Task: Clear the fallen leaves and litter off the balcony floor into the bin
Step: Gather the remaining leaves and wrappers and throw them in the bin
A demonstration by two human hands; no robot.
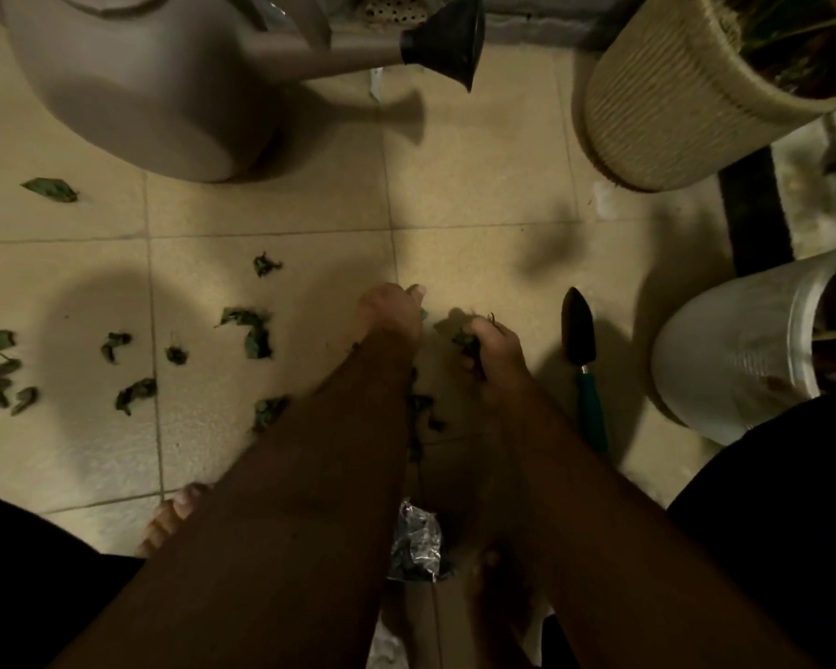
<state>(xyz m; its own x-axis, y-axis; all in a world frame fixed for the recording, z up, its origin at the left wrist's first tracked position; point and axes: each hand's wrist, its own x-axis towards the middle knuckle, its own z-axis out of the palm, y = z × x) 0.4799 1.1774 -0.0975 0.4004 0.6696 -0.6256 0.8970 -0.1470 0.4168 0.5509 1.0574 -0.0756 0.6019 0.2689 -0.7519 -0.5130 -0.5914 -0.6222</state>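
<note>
Several curled green leaves (249,330) lie scattered over the beige floor tiles (271,195), mostly to the left of my arms. My right hand (491,352) grips a bunch of dark leaves (464,342) just above the floor. My left hand (392,309) reaches down beside it with fingers curled, a bit of green leaf (423,315) at its fingertips. More leaves (418,412) lie in shadow between my forearms. A crumpled shiny wrapper (413,540) sits on the floor near my feet. No bin is in view.
A large grey watering can (155,74) with a black spout stands at the back left. A ribbed beige planter (672,84) and a white pot (734,350) stand on the right. A trowel (582,350) with a green handle lies right of my right hand. My bare foot (175,514) shows lower left.
</note>
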